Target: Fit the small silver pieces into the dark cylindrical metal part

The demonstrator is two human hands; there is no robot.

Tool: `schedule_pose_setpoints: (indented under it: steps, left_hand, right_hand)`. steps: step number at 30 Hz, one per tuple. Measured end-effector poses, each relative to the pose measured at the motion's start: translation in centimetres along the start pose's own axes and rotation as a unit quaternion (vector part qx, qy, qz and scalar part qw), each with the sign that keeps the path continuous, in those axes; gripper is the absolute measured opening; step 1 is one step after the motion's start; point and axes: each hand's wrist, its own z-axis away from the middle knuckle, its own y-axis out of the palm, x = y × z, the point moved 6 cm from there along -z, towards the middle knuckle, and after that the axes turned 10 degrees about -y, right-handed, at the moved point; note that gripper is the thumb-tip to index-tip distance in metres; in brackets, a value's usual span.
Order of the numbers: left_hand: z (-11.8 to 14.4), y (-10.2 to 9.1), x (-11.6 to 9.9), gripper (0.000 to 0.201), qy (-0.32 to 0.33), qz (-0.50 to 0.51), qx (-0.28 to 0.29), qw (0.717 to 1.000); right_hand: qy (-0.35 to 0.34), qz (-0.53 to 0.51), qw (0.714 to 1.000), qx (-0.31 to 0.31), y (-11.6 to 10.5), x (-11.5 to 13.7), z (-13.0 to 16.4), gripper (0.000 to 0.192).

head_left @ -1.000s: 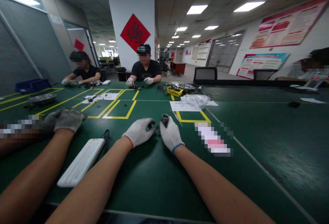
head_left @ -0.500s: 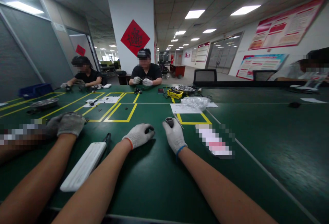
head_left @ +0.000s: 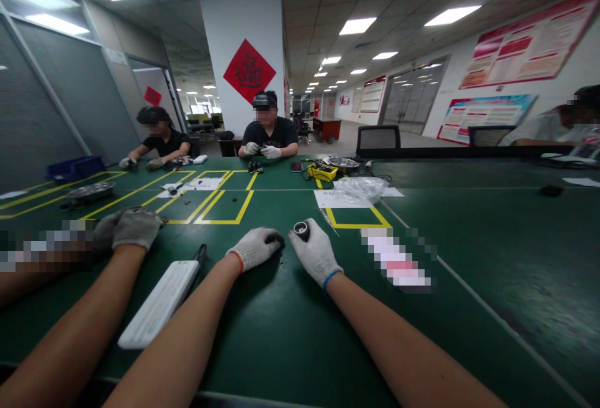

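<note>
My right hand (head_left: 319,254), in a white knit glove with a blue cuff, is closed around a short black cylindrical part (head_left: 301,230). Its round end, with a pale ring and a recessed inside, faces up toward me. Just to the left, my left hand (head_left: 255,249), gloved with an orange cuff, rests low over the green table with its fingers curled together. The fingertips look dark, and whatever is between them is hidden. Below them are tiny shiny bits (head_left: 281,260), too small to name. The hands are slightly apart.
A white power strip (head_left: 159,305) lies beside my left forearm. Another person's gloved hands (head_left: 135,230) work at the left. Thin tweezers-like metal (head_left: 329,222), a plastic bag (head_left: 360,189) and a yellow tool (head_left: 323,174) lie ahead. People sit across the table.
My right hand has tilted the black part so its open end shows, and moved slightly toward my left hand. Tiny shiny bits now show below the left fingertips.
</note>
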Motion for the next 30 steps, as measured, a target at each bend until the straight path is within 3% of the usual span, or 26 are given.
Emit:
schedule_pose_setpoints:
  steps: [5, 12, 19, 30]
  left_hand:
    - [-0.4, 0.3, 0.7, 0.038, 0.016, 0.026, 0.04, 0.999]
    - [-0.7, 0.6, 1.0, 0.037, 0.033, 0.066, 0.084, 0.994]
    - [-0.4, 0.1, 1.1, 0.03, 0.04, 0.074, 0.075, 0.994]
    - [-0.6, 0.0, 1.4, 0.022, 0.003, 0.105, 0.068, 0.992]
  right_hand:
    - [0.007, -0.023, 1.0, -0.016, -0.4, -0.4, -0.1, 0.022]
    - [0.055, -0.05, 0.997, 0.017, 0.3, -1.6, 0.0, 0.022]
    - [0.057, -0.061, 0.996, 0.035, 0.8, -1.7, 0.0, 0.02]
    - [0.061, -0.103, 0.992, 0.039, 1.6, -3.8, 0.0, 0.026]
